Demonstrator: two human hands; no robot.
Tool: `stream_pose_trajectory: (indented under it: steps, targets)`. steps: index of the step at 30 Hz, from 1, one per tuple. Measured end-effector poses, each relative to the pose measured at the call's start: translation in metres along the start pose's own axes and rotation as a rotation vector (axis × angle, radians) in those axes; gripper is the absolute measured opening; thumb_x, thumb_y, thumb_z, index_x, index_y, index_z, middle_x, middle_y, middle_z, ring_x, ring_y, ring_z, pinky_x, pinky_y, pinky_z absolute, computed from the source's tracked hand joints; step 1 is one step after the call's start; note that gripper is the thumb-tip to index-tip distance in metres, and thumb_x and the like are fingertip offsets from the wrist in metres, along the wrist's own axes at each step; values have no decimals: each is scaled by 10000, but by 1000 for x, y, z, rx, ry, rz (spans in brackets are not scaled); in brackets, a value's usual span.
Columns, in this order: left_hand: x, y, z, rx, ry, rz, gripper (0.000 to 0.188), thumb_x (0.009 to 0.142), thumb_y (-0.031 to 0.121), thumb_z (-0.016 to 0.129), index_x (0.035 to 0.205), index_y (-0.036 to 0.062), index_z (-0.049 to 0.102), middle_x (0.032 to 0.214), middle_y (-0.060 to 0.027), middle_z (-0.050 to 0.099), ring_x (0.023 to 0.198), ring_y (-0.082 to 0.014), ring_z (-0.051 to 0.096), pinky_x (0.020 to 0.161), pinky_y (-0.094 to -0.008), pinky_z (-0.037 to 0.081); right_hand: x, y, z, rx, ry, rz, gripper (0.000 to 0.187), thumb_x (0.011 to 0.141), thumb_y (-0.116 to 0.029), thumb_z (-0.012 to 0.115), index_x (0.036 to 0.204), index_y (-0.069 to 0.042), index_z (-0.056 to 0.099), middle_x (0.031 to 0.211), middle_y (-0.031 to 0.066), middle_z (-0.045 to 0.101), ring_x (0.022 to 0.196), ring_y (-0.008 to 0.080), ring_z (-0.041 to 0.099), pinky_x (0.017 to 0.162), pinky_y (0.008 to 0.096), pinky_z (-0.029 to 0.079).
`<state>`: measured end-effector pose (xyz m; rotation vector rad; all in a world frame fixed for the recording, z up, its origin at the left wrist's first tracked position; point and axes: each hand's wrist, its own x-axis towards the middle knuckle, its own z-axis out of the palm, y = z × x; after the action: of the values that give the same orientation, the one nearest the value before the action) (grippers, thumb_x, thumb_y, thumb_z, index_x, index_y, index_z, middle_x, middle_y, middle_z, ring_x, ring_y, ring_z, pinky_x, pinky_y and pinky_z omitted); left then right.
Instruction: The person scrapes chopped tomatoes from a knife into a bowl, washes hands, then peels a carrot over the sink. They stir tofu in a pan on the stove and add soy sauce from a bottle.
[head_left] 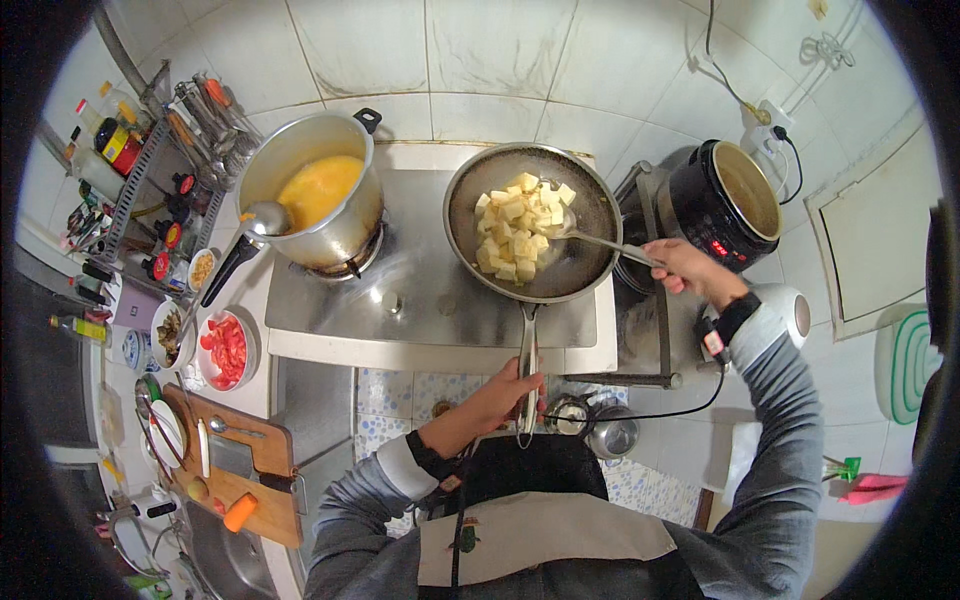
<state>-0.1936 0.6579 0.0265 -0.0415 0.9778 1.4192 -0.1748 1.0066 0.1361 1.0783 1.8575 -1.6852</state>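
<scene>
A dark frying pan (590,225) sits on the right side of the stove, with a heap of pale tofu cubes (515,225) a little left of its middle. My left hand (505,398) is closed around the pan's metal handle (528,350), which points toward me. From the right, my right hand (690,270) grips a metal spatula (605,243) near the end of its handle. The spatula's head reaches into the pan at the right edge of the tofu, partly hidden by the cubes.
Left on the stove (420,230) stands a tall pot (335,215) of orange-yellow soup with a ladle (265,220) resting in it. A rice cooker (700,200) is at right. Bowls, including cut tomato (225,350), and a cutting board (270,445) with a carrot (240,512) lie left.
</scene>
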Motion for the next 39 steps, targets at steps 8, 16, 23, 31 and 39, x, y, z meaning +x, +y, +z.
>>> stream_pose_trajectory:
  steps: [8, 16, 23, 31, 39]
  targets:
    - [0, -3, -1, 4, 6, 24, 399, 967, 207, 474, 1323, 135, 309, 913, -60, 539, 734, -196, 601, 629, -371, 547, 59, 18, 16, 39, -111, -217, 235, 912, -214, 592, 1103, -78, 575, 591, -58, 429, 404, 21, 312, 336, 189, 209]
    - [-2, -2, 2, 32, 30, 27, 398, 966, 205, 474, 1321, 132, 311, 909, -65, 541, 718, -198, 608, 619, -365, 547, 25, 31, 54, -803, 417, -868, 360, 844, -163, 616, 1179, -45, 558, 790, 164, 637, 643, 261, 613, 628, 366, 496]
    - [-2, 0, 3, 39, 45, 34, 402, 962, 213, 485, 1319, 124, 322, 915, -54, 539, 725, -188, 610, 612, -353, 550, -32, 35, 112, -1283, 643, -932, 524, 794, -53, 547, 1308, -124, 474, 712, 129, 520, 559, 300, 597, 466, 396, 489]
    - [-2, 0, 4, 36, 54, 26, 363, 966, 210, 479, 1292, 118, 351, 929, -53, 541, 759, -184, 601, 633, -349, 554, -105, 32, 113, -1397, 609, -826, 641, 735, 16, 545, 1333, -203, 472, 769, 122, 493, 576, 286, 584, 513, 396, 492]
    - [-3, 1, 5, 40, 50, 45, 356, 966, 207, 480, 1287, 116, 355, 937, -50, 542, 780, -177, 591, 657, -354, 554, -168, 20, 86, -1279, 535, -757, 470, 755, -16, 599, 1179, -220, 608, 743, 141, 508, 578, 334, 567, 515, 428, 464]
